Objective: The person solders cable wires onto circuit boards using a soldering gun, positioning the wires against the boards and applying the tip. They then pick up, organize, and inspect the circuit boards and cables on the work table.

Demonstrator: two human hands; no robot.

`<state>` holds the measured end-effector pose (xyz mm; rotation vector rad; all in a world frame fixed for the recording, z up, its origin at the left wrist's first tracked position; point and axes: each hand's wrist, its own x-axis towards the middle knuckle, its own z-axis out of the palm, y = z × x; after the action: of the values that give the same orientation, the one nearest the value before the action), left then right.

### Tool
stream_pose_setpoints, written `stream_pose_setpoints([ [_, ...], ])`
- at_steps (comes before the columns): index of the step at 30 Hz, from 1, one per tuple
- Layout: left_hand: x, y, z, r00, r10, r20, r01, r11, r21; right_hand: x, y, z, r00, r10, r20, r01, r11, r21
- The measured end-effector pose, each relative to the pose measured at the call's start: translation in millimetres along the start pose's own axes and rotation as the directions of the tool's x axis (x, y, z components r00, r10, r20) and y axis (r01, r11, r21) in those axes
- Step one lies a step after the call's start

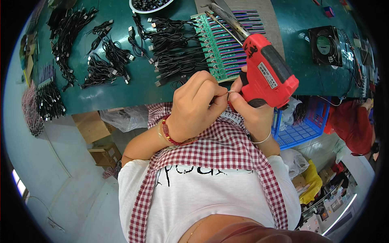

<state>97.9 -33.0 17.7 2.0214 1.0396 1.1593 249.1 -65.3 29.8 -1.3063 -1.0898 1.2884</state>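
Observation:
A red soldering gun (263,75) with a black grip pad is held in my right hand (256,115), its metal tip pointing up and away over the board. My left hand (198,107) is closed in a pinch beside it. Between the fingertips of both hands runs a short thin pale wire (231,91), probably solder. Just beyond the hands lies a row of joined green circuit boards (214,50). Black USB cables (174,60) run to their left side, and coloured wires (249,22) extend from their right side. My fingers partly hide the wire.
More bundles of black USB cables (107,60) lie left on the green table (91,101). A white bowl (150,11) of small dark parts stands at the back. A black fan (325,45) sits right. Below the edge is a blue crate (298,135); another person (352,125) is at far right.

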Motion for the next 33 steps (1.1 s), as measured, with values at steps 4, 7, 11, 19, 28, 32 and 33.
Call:
stream_pose_setpoints([
  [4, -3.5, -4.0, 5.8, 0.998, -0.065, -0.021, 0.063, 0.995, -0.073, -1.7, 4.2, -0.9, 0.998, 0.001, -0.068, -0.004, 0.999, -0.042],
  [7, -1.8, -3.0, 2.4, 0.993, -0.103, -0.059, 0.100, 0.993, -0.059, -5.5, 8.7, -10.2, 0.995, 0.090, -0.037, -0.091, 0.995, -0.031],
  [11, 0.1, -5.2, 3.1, 0.998, -0.070, 0.009, 0.071, 0.992, -0.101, 5.9, 4.5, -9.1, 0.996, -0.050, -0.070, 0.058, 0.990, 0.130],
  [19, -1.1, -5.0, 1.6, 0.998, 0.023, 0.055, -0.022, 1.000, -0.011, 5.2, 6.9, -4.1, 0.998, -0.061, -0.029, 0.060, 0.997, -0.057],
  [28, 10.5, -28.4, -2.4, 0.992, -0.083, 0.098, 0.058, 0.970, 0.237, -0.8, 17.6, -7.1, 0.960, -0.001, -0.278, -0.008, 0.999, -0.031],
  [32, 9.4, -39.0, 5.7, 0.997, -0.024, 0.074, -0.002, 0.941, 0.337, -20.6, 34.0, -35.6, 0.937, -0.106, -0.332, 0.166, 0.973, 0.159],
  [33, 10.0, -39.0, 6.2, 0.997, -0.026, 0.076, -0.001, 0.942, 0.337, -29.2, 35.9, -43.4, 0.951, -0.091, -0.296, 0.141, 0.978, 0.153],
])
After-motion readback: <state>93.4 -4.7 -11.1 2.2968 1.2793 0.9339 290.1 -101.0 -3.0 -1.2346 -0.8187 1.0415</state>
